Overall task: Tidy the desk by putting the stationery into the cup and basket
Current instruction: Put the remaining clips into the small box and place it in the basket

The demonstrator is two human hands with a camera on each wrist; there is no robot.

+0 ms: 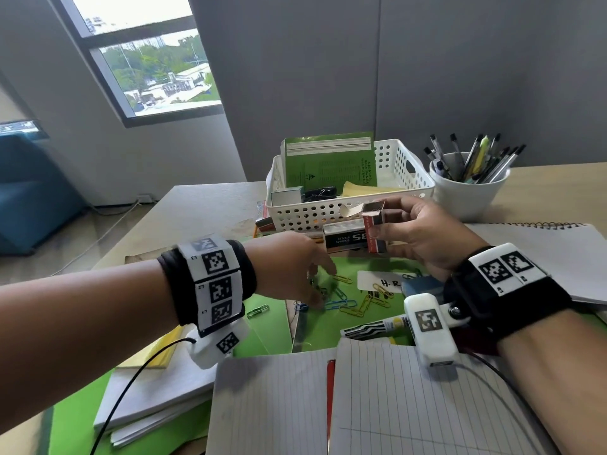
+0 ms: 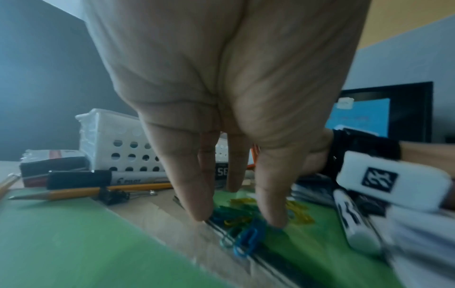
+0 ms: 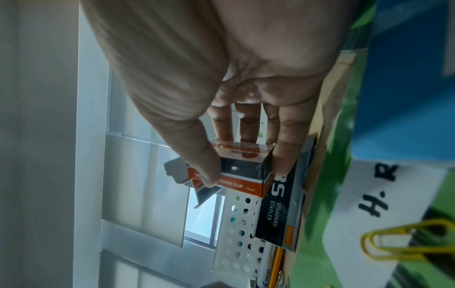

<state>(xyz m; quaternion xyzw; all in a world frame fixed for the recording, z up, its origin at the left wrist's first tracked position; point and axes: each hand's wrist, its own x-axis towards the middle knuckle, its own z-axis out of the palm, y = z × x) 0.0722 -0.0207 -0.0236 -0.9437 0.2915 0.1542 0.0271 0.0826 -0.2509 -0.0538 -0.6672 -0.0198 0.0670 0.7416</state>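
Nearest the camera, at the bottom of the head view, lay an open lined notebook (image 1: pixel 377 405), with a white marker (image 1: pixel 374 328) just beyond its upper edge. Above it, at mid-frame, loose coloured paper clips (image 1: pixel 348 302) were scattered over a green folder (image 1: pixel 328 330) on the tabletop (image 1: pixel 210 205). The left hand (image 1: pixel 292 267) reached down over them; in the left wrist view its fingertips (image 2: pixel 200 211) touched the folder on either side of the blue and green clips, the grip narrow but not plainly closed on any clip. Right of centre, the right hand (image 1: pixel 423 234) held an open paper clip box (image 1: pixel 374 229) between thumb and fingers, its flap raised, above a box of standard staples (image 1: pixel 345 238). Farther back stood the white perforated basket (image 1: pixel 354 211), already holding a green booklet (image 1: pixel 331 162), and at upper right the white cup (image 1: pixel 469 195) full of pens.

The step in hand appeared to be gathering the clips into the box. It would go best if the fingers swept several clips together before pinching, and if the box mouth were kept level and brought close beside the pile, since thin clips slide easily on the smooth folder.
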